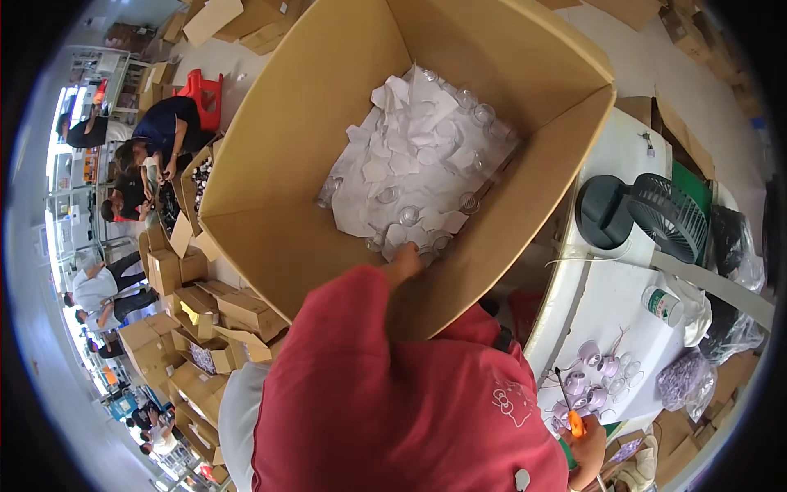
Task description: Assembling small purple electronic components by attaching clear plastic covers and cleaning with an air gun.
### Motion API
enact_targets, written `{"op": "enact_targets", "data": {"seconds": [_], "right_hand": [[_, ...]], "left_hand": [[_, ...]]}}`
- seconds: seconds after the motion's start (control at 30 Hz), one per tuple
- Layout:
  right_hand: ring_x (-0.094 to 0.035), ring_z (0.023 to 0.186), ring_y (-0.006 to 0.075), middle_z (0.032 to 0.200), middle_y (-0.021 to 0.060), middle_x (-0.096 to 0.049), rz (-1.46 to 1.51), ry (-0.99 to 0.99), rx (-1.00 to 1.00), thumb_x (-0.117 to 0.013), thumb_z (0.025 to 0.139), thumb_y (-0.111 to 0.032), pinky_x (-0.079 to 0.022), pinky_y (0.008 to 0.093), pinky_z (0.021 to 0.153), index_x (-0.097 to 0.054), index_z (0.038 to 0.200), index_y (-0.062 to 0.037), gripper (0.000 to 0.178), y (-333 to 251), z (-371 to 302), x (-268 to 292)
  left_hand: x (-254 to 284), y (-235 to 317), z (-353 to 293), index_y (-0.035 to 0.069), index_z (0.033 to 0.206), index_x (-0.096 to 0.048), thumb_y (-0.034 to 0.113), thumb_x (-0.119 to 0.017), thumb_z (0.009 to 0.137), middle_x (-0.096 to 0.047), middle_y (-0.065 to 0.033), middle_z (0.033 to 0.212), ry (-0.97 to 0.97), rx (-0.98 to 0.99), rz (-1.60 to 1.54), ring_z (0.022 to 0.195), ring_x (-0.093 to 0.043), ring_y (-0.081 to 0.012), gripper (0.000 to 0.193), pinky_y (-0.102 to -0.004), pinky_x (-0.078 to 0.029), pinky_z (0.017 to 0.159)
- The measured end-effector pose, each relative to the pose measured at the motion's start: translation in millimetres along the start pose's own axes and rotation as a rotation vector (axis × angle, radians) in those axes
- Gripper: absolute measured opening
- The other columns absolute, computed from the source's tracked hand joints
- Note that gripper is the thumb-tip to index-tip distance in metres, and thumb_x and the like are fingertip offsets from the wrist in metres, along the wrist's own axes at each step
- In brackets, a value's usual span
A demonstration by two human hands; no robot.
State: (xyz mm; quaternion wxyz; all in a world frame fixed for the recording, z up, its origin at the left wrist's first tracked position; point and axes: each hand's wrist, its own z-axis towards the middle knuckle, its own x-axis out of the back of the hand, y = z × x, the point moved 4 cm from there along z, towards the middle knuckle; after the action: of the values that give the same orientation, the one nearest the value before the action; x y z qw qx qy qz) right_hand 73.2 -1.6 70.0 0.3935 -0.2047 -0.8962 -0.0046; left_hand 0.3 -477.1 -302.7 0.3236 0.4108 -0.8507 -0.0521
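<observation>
My left hand (403, 264), below a red sleeve, reaches down into a large open cardboard box (303, 156). It is at the near edge of a heap of torn white paper (410, 135) and small clear plastic domes (409, 216). Its fingers are largely hidden, so I cannot tell whether they grip one of the domes. At the lower right, my right hand (587, 457) is closed around the orange handle of a screwdriver (575, 422). The screwdriver's shaft points away, over several small lilac parts (592, 398) on the white table.
On the white table (611, 295) at right stand a black fan (668, 215) and a white-green bottle (661, 305). A plastic bag of lilac pieces (685, 381) lies beyond. Cardboard boxes (193, 394) and a red stool (206, 97) are at left, with other people working.
</observation>
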Motion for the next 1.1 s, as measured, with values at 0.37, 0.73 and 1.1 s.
{"op": "enact_targets", "data": {"seconds": [0.37,0.73,1.1], "right_hand": [[-0.059,0.060,0.0376,0.065,0.0199,-0.059,-0.051,-0.084,-0.035,-0.086,0.056,-0.026,-0.045,0.0378,0.054,-0.058,0.081,0.0014,0.046,-22.5,19.3,-0.3],[-0.062,0.064,0.0358,0.066,0.0175,-0.062,-0.038,-0.090,-0.043,-0.086,0.055,-0.035,-0.046,0.0392,0.055,-0.059,0.080,-0.0013,0.050,-10.4,21.2,-17.0],[-0.061,0.071,0.0367,0.073,0.0169,-0.063,-0.119,0.007,-0.084,-0.082,0.057,-0.044,-0.047,0.0427,0.060,-0.061,0.080,-0.0041,0.050,-13.4,5.4,-9.4]], "left_hand": [[-78.0,-30.5,15.9,0.005,0.121,-0.044,0.041,-0.079,0.061,-0.052,-0.0252,0.123,0.338,0.853,-0.454,0.114,-0.051,-0.0412,0.079,-0.0444,-0.039,0.100],[-12.9,21.6,-28.4,0.011,0.119,-0.045,0.019,-0.053,0.085,-0.061,-0.0183,0.103,0.360,0.140,0.157,0.100,-0.058,-0.0361,0.036,-0.0509,-0.040,0.085],[-19.2,31.5,38.7,0.013,0.087,-0.068,0.027,-0.049,0.088,-0.066,-0.0106,0.089,0.225,-0.878,0.421,0.082,-0.064,-0.0244,0.024,-0.0446,-0.047,0.069]]}}
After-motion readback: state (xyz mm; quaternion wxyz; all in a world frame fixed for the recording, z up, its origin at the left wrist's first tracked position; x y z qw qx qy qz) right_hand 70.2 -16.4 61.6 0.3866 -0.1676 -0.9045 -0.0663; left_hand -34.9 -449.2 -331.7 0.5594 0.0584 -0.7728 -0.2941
